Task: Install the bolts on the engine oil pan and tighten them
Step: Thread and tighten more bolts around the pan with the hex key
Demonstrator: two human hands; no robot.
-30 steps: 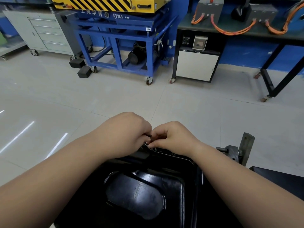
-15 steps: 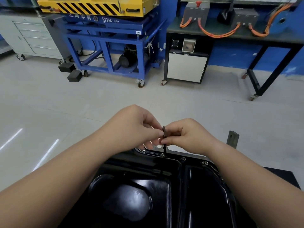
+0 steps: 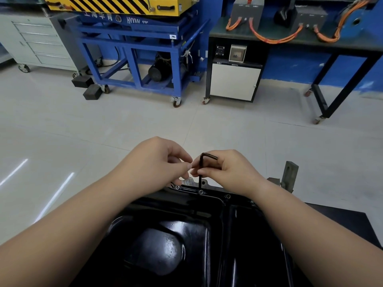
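A bolt (image 3: 200, 192) sat in the far flange of the black engine oil pan (image 3: 186, 235), with the tip of an L-shaped hex key (image 3: 200, 184) standing upright in its head. My right hand (image 3: 230, 172) gripped the key directly above the bolt, fingers (image 3: 202, 172) curled round its bend and upper shaft. My left hand (image 3: 157, 164) hovered just beside it, thumb and forefinger drawn together toward the shaft. Whether they actually touched it could not be told from this angle.

A second bolt (image 3: 177, 187) to the left and a third bolt (image 3: 228, 196) to the right were seated in the same flange. The step in hand appeared to be running the middle bolt down with the key. The next move called for holding the key plumb in the socket while turning it, then shifting along the rim. Beyond the pan lay the pale tiled floor (image 3: 103, 125) and a blue wheeled cart (image 3: 132, 59).
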